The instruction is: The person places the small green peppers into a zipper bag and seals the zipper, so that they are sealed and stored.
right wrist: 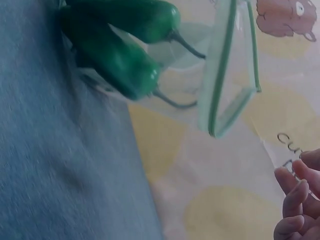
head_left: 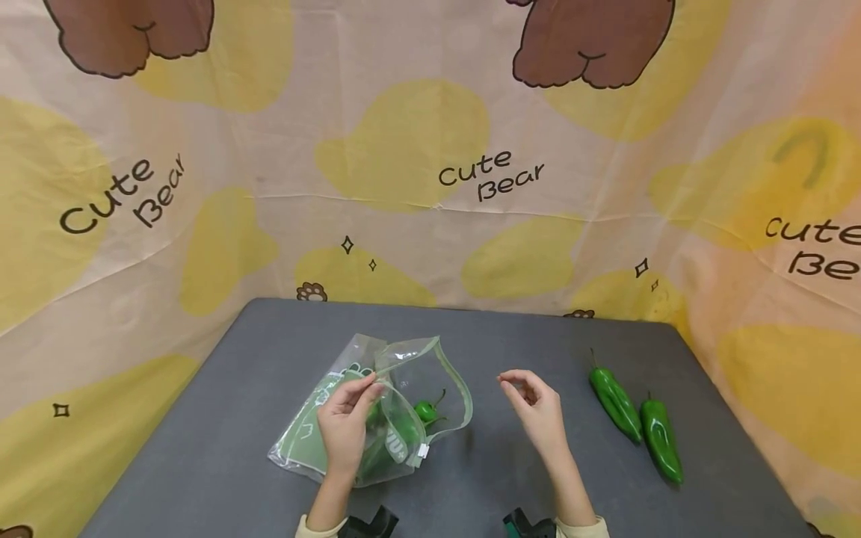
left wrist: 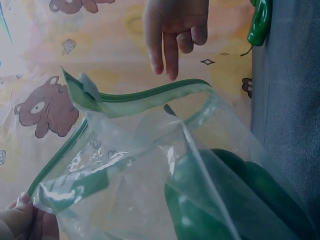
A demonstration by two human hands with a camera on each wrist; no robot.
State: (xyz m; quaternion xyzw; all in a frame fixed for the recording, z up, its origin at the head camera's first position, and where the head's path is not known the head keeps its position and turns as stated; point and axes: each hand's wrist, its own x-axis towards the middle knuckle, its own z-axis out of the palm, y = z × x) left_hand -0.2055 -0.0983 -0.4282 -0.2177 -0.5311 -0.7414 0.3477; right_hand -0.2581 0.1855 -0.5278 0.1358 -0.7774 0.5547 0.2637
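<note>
My left hand (head_left: 346, 426) pinches the rim of a clear zip bag (head_left: 452, 366) with green edging, whose mouth stands open toward the right. Inside the bag lie green peppers (head_left: 427, 412); the right wrist view shows two of them (right wrist: 115, 60), stems toward the opening. To the right of the bag, my right hand (head_left: 538, 409) is held above the table with its fingers bent and nothing visible in them. The left wrist view shows the bag's green zip edge (left wrist: 150, 94) below my right hand (left wrist: 177, 30).
Two long green peppers (head_left: 615, 403) (head_left: 662, 439) lie side by side on the grey table (head_left: 511, 486) at the right. A patterned cloth (head_left: 403, 246) hangs behind the table and along its sides.
</note>
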